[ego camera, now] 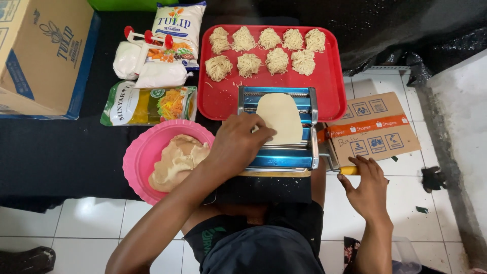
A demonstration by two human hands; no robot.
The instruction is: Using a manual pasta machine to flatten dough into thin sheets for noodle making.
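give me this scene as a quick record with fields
left hand: left hand rests on the dough sheet atop the pasta machine
right hand: right hand grips the crank handle
plate: pink plate with folded dough
tray: red tray with nine noodle nests
nearby: flour bag, cardboard box

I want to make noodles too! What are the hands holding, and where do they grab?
The left hand touches the dough sheet at its near edge, on the pasta machine. The right hand grips the crank handle at its end.
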